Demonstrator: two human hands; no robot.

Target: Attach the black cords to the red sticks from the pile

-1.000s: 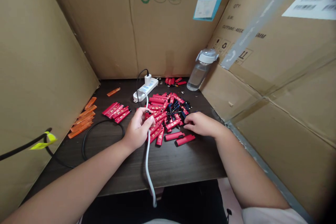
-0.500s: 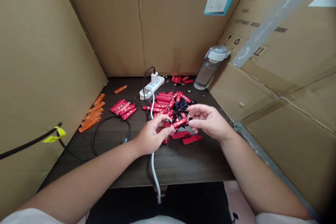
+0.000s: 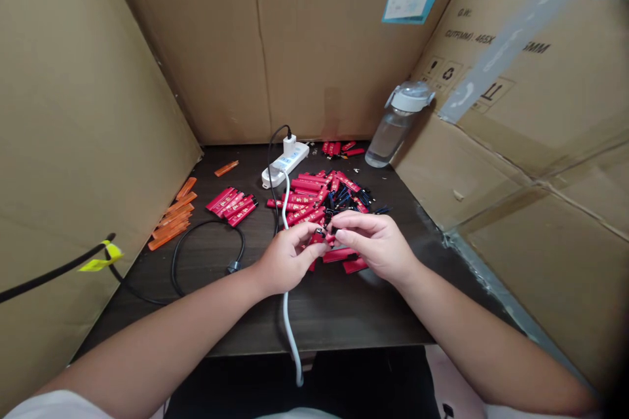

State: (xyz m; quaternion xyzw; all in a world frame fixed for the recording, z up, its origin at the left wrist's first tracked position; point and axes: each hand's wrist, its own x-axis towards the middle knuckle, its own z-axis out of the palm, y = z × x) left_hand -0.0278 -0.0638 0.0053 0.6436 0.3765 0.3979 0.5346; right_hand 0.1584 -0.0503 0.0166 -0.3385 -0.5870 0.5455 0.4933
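Observation:
My left hand [image 3: 289, 255] and my right hand [image 3: 376, 243] meet just above the dark table [image 3: 344, 304], fingers pinched together on one small red lighter-like piece [image 3: 323, 236] with a black end. Right behind them lies a loose pile of red pieces and black parts [image 3: 327, 200]. A few more red pieces [image 3: 344, 254] lie under my right hand. What my right fingertips press on is too small to make out.
A neat row of red pieces [image 3: 232, 203] and a stack of orange ones [image 3: 171, 216] lie at the left. A white power strip [image 3: 285, 163] with its white cable [image 3: 289, 314], a black cable [image 3: 196, 255] and a water bottle [image 3: 397, 124] stand about. Cardboard walls [image 3: 83, 111] enclose the table.
My hands left the pile, lifted a red piece and have come together on it nearer to me. The view shifted slightly.

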